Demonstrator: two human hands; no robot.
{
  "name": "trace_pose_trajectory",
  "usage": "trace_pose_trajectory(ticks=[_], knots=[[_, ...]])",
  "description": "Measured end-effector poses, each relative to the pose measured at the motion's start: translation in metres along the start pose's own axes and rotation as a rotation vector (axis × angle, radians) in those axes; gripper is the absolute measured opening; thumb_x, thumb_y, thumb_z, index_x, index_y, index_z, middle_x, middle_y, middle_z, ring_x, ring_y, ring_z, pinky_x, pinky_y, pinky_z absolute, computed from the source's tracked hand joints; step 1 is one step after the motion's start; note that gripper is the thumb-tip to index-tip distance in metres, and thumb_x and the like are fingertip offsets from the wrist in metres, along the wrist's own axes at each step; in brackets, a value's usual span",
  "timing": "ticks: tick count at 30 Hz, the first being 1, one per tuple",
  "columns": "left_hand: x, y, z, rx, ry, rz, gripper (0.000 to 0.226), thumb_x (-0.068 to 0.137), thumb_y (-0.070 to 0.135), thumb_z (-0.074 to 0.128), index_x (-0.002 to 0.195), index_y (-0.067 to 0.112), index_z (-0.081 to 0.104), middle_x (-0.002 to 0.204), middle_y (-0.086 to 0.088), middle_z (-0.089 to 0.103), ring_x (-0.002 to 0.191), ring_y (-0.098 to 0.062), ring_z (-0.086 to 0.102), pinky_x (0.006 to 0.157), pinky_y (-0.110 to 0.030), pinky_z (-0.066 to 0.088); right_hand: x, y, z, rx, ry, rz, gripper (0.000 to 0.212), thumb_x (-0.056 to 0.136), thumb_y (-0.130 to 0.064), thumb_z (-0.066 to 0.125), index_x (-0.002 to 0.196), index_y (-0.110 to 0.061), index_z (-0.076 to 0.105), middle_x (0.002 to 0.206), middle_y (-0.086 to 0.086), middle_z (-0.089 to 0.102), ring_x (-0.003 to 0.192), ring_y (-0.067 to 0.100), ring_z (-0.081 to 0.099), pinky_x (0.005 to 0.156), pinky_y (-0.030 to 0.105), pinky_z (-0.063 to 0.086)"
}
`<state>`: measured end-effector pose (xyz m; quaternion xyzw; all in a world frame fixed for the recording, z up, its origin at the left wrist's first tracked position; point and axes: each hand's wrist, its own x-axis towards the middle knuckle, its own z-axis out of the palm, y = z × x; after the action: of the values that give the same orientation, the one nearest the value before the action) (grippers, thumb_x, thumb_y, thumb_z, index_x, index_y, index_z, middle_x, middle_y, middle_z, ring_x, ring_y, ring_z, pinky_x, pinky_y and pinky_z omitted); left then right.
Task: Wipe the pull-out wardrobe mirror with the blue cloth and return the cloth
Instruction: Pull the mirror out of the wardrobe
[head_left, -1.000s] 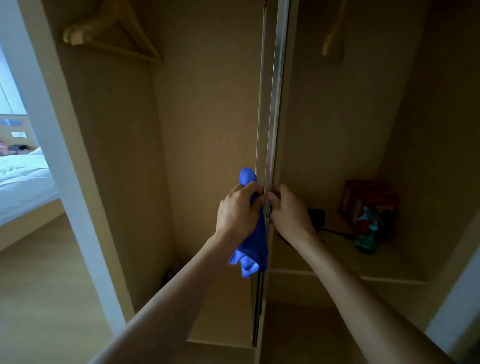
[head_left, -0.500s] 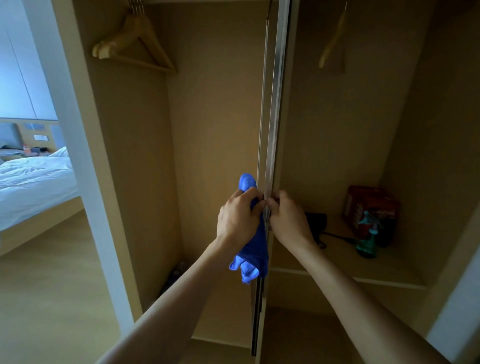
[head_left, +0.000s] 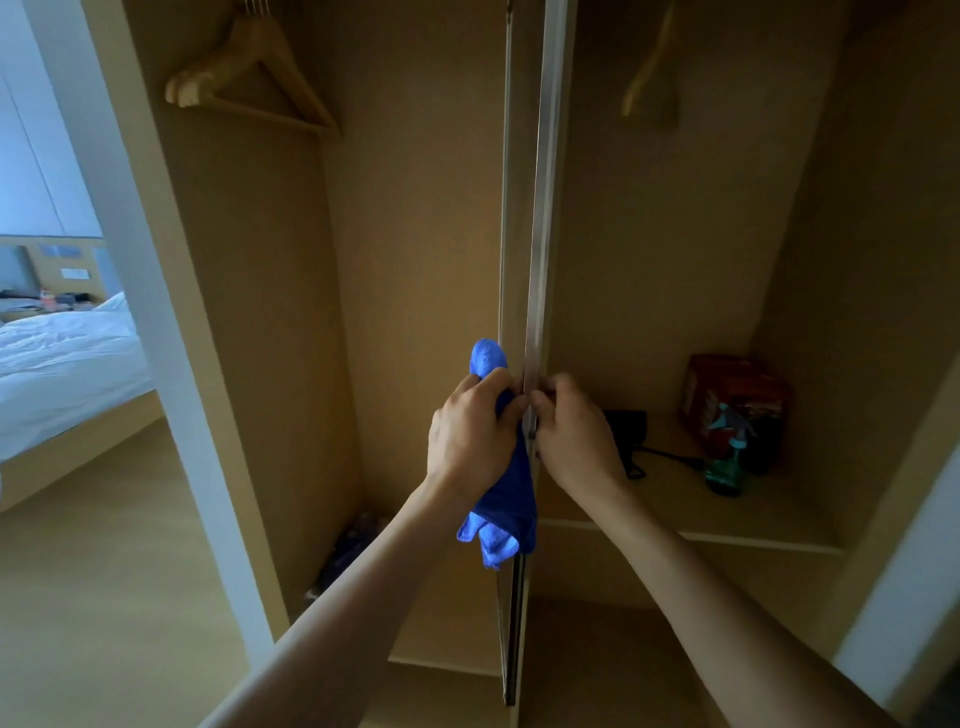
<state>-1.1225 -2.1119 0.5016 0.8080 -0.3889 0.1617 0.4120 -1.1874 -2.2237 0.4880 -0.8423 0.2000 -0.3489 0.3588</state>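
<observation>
Beige wardrobe panels (head_left: 415, 208) flanked the edge-on mirror (head_left: 535, 260); left hand (head_left: 470, 431) gripped the blue cloth (head_left: 506, 499), right hand (head_left: 574, 431) pinched the mirror's edge.

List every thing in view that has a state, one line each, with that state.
Pull-out mirror: edge-on to the camera, both hands at its edge.
Blue cloth: bunched, gripped by the left hand, hanging below it.
Left hand: curled round the cloth.
Right hand: fingers curled on the mirror edge.
Left hanger: hanging, bare.
Right hanger: hanging, bare.
Spray bottle: upright on the shelf.
Red box: standing on the shelf.
</observation>
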Motion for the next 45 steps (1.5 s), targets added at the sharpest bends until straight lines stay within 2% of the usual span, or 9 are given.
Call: trace_pose_trajectory(ticks=[7,12,21,26,32,34,37,42,45], knots=[[0.002,0.004,0.002,-0.012,-0.021,0.033,0.011,0.101,0.035,0.056,0.103,0.027,0.064,0.094,0.006,0.060,0.081,-0.018,0.060,0.074,-0.036,0.052,-0.001,0.006,-0.005,0.003,0.027,-0.002,0.018,0.104,-0.038,0.045,0.117,-0.029,0.054,0.085,-0.024,0.053,0.075,-0.010,0.052,0.057,0.012,0.036],[0.000,0.012,0.007,0.046,0.015,0.024,0.016,0.103,0.030,0.052,0.110,0.024,0.065,0.094,0.003,0.059,0.078,-0.020,0.061,0.069,-0.033,0.050,-0.002,0.009,-0.008,0.019,0.020,-0.003,0.025,0.104,-0.040,0.044,0.121,-0.026,0.055,0.102,-0.013,0.064,0.087,0.000,0.060,0.062,0.016,0.040],[0.001,0.040,0.023,0.053,-0.019,0.023,0.019,0.105,0.027,0.046,0.109,0.023,0.064,0.098,0.000,0.059,0.079,-0.024,0.062,0.073,-0.042,0.054,-0.001,0.022,-0.027,0.014,0.084,0.008,0.028,0.104,-0.048,0.039,0.110,-0.027,0.057,0.087,-0.011,0.066,0.074,0.002,0.064,0.059,0.020,0.044],[0.005,0.052,0.036,0.052,-0.059,0.020,0.021,0.104,0.026,0.044,0.113,0.026,0.063,0.102,0.000,0.059,0.083,-0.027,0.063,0.075,-0.042,0.053,0.004,0.030,-0.041,-0.018,0.105,0.008,0.019,0.105,-0.046,0.040,0.104,-0.032,0.053,0.081,-0.013,0.062,0.069,-0.007,0.061,0.051,0.009,0.041],[0.013,0.064,0.053,0.066,-0.060,0.006,0.023,0.103,0.030,0.045,0.115,0.029,0.064,0.102,0.000,0.061,0.083,-0.029,0.063,0.071,-0.038,0.049,0.014,0.038,-0.050,-0.115,0.129,0.035,0.019,0.106,-0.039,0.037,0.097,-0.025,0.047,0.080,-0.012,0.056,0.069,0.010,0.054,0.052,0.021,0.032],[0.015,0.066,0.058,0.068,-0.062,0.007,0.023,0.104,0.031,0.045,0.116,0.031,0.065,0.103,0.001,0.062,0.084,-0.029,0.063,0.069,-0.036,0.046,0.018,0.040,-0.053,-0.120,0.135,0.040,0.021,0.106,-0.036,0.037,0.097,-0.019,0.047,0.087,0.000,0.063,0.080,0.024,0.060,0.060,0.033,0.036],[0.016,0.065,0.064,0.048,-0.046,0.011,0.023,0.104,0.032,0.048,0.118,0.036,0.066,0.103,0.005,0.061,0.084,-0.024,0.063,0.066,-0.031,0.036,0.023,0.043,-0.059,-0.137,0.139,0.081,0.021,0.106,-0.034,0.036,0.098,-0.018,0.047,0.091,0.009,0.065,0.090,0.034,0.063,0.067,0.035,0.037],[0.022,0.061,0.071,0.025,-0.060,0.008,0.028,0.104,0.033,0.049,0.128,0.036,0.063,0.115,0.003,0.064,0.096,-0.023,0.064,0.077,-0.032,0.047,0.035,0.051,-0.065,-0.203,0.181,0.131,0.022,0.108,-0.032,0.033,0.099,-0.018,0.047,0.077,-0.006,0.049,0.074,0.022,0.051,0.057,0.036,0.030],[0.023,0.056,0.072,0.016,-0.045,-0.010,0.030,0.104,0.034,0.049,0.130,0.035,0.063,0.116,0.002,0.065,0.098,-0.024,0.064,0.082,-0.036,0.051,0.041,0.057,-0.070,-0.199,0.187,0.140,0.022,0.109,-0.031,0.031,0.099,-0.020,0.047,0.075,-0.009,0.047,0.065,0.014,0.046,0.051,0.026,0.029]])
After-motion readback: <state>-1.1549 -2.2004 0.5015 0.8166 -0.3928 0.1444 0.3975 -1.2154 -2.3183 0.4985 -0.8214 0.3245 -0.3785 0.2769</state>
